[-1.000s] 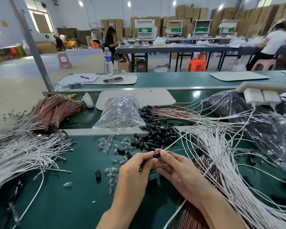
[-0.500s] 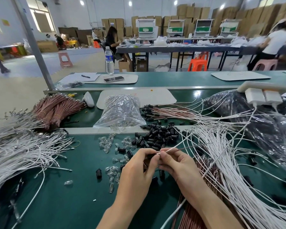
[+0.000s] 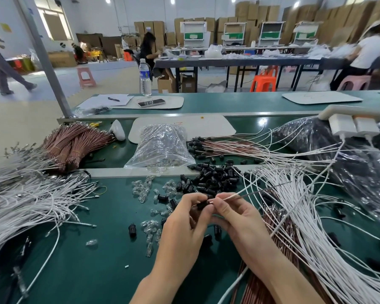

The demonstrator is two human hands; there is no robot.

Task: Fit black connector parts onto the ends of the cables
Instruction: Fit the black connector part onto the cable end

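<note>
— On the far side, by the water bottle [image 3: 145,78], can any writing be read?
— No. Its blue label is too blurred.
— What lies round the hands?
— Loose black connector parts [image 3: 215,178] are heaped just beyond them on the green surface [image 3: 86,260]. Clear bulbs [image 3: 144,190] lie to the left and white cables [image 3: 312,220] fan out on the right.
— And the fingers?
— The left hand [image 3: 182,229] pinches one black connector part [image 3: 203,204]. The right hand [image 3: 241,222] pinches a white cable [image 3: 232,195] near its end, which meets that part.
</note>
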